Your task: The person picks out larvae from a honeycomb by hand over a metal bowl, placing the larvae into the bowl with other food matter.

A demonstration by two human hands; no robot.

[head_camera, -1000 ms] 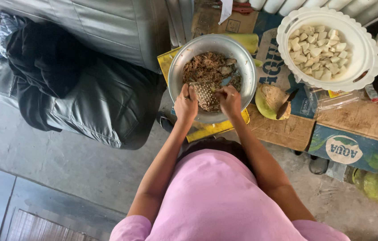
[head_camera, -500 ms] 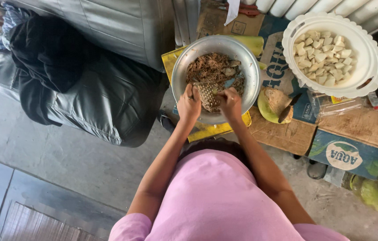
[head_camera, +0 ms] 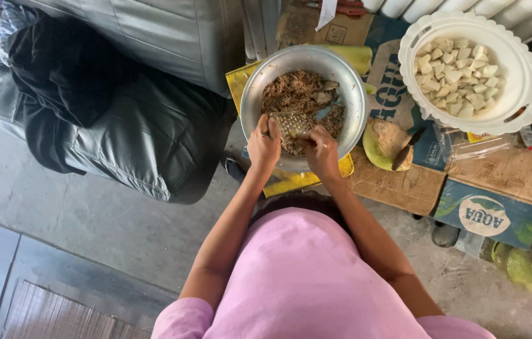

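Note:
A round metal bowl [head_camera: 341, 69] stands on flattened cardboard, filled with brown shredded peelings [head_camera: 294, 91]. A small flat metal grater [head_camera: 291, 123] leans over its near rim. My left hand [head_camera: 264, 143] grips the grater's left side. My right hand [head_camera: 322, 149] is closed against the grater's right edge, pressing something small that I cannot make out. Both arms reach forward from a pink shirt.
A white plastic colander [head_camera: 517, 119] with pale cut chunks [head_camera: 457, 75] sits at the right. Between the bowls lies a yellow-green plate [head_camera: 385, 145] with a dark-handled knife [head_camera: 407, 149]. A grey sofa [head_camera: 153, 132] with dark clothing [head_camera: 59, 75] is left. Cardboard [head_camera: 504, 169] covers the floor.
The view has shifted slightly. Both hands stay at the grater over the bowl, with small movement against it.

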